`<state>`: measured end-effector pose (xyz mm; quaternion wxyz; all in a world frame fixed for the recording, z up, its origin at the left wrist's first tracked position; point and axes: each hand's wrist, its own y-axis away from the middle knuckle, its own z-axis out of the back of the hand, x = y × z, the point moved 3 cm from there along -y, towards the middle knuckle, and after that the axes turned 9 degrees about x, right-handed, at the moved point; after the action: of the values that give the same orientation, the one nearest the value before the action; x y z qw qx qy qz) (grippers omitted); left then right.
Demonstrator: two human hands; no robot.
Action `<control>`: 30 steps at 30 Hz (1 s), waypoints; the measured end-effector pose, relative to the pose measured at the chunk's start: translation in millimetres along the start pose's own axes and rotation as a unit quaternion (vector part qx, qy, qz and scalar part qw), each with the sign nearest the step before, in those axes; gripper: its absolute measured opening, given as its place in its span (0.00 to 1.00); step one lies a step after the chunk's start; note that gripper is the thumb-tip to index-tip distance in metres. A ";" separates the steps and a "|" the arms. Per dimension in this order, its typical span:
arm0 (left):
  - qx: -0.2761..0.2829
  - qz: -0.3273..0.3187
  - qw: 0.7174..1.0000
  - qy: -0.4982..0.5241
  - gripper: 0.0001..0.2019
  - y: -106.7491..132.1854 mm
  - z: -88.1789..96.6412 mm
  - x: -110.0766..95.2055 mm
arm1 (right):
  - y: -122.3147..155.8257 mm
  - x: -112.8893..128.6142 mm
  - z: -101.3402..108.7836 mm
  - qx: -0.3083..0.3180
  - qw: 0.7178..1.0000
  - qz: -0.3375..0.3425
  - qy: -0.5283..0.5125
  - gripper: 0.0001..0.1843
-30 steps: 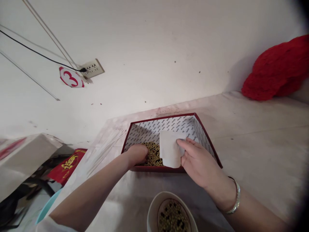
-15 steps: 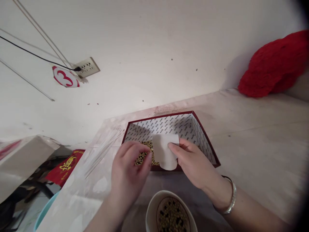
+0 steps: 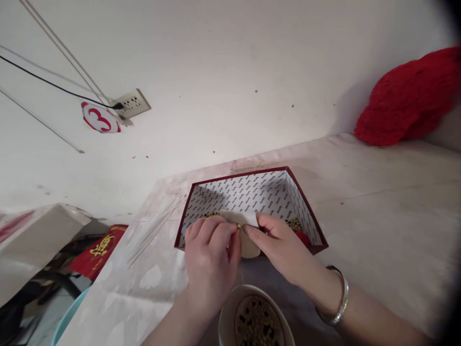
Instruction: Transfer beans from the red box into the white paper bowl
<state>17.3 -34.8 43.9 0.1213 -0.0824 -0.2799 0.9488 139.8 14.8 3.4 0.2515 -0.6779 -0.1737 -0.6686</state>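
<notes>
hiding box (image 3: 248, 192) partly: hands (image 3: 211, 247), pale card (image 3: 250, 247); bowl (image 3: 226, 317) near, socket (image 3: 136, 103) beyond.

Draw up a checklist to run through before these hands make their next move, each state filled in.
1. Left hand pinching the yellow piece: ok, it shows at the fingertips.
2. Right hand gripping the white card: ok, at the card's right side.
3. Yellow piece touching the card: cannot tell from this angle.
4. Box open at the top: ok.
5. Clear view of the box's contents: not ok, hands and card hide much.
6. Bowl upright, small pieces inside: ok.
</notes>
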 end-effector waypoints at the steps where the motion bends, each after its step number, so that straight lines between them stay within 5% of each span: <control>1: 0.003 -0.003 1.000 -0.004 0.02 0.0 -0.5 -0.9 | 0.1 0.6 0.2 -0.003 1.000 0.004 0.017 0.09; 22: 0.019 -0.019 0.999 0.033 0.03 5.3 -7.6 -4.8 | -0.9 9.3 -0.6 -0.010 1.000 -0.018 -0.017 0.07; 30: -0.002 0.043 0.997 0.069 0.02 2.1 -3.9 15.5 | -0.2 1.8 0.0 0.002 0.998 -0.055 -0.032 0.07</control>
<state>2.9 -30.2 38.1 0.0989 -0.1595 -0.2690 0.9447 139.8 14.8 5.2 0.2100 -0.6877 -0.2207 -0.6590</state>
